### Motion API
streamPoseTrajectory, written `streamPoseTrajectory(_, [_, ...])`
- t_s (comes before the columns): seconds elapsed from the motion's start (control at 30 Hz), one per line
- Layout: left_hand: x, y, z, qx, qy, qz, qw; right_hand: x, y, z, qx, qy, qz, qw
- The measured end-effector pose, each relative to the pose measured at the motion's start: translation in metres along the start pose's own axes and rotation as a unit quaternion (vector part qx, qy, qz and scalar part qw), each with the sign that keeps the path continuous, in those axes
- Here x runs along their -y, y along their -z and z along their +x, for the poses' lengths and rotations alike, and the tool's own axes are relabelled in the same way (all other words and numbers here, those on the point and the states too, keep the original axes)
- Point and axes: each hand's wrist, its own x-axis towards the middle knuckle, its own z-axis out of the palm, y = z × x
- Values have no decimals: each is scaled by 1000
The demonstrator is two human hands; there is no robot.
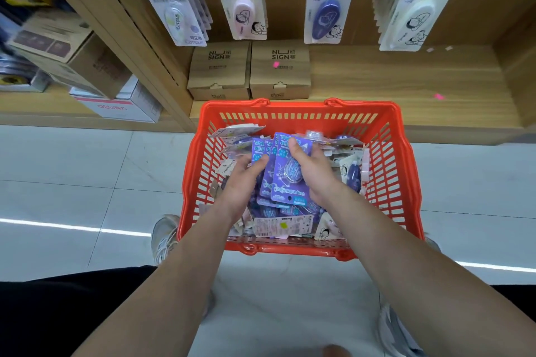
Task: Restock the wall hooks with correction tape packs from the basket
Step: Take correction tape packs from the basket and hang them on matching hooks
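Observation:
A red plastic basket [385, 182] stands on the floor, filled with several correction tape packs. Over it, my right hand [311, 171] grips a fanned stack of purple packs [285, 180], thumb across the top card. My left hand [245, 180] holds the stack's left edge with its fingers under the cards. On the wooden back wall, black hooks carry hanging packs: a pale purple row [179, 11], a pink one [245, 9], a dark purple one [326, 9] and a cream row [412, 14].
Two brown NUSIGN boxes [249, 71] sit on the low wooden shelf [406, 87] behind the basket. Cardboard cartons [72, 52] fill the shelf bay at the left. My shoes [164, 238] flank the basket on the pale tiled floor.

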Motion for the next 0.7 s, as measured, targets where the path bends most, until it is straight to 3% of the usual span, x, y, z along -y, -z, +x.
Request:
streamPoseTrajectory(0.33, [-4,-3,-3,40,-27,94,994,3,-4,-8,19,20,-27,999])
streamPoseTrajectory(0.5, [-10,2,-4,55,-13,118,991,17,18,-3,62,69,-176,980])
streamPoseTrajectory(0.6, [-16,3,-6,98,10,168,981,45,35,4,168,41,-312,934])
streamPoseTrajectory(0.7, [-24,3,-9,157,23,226,961,72,38,6,280,-1,-455,845])
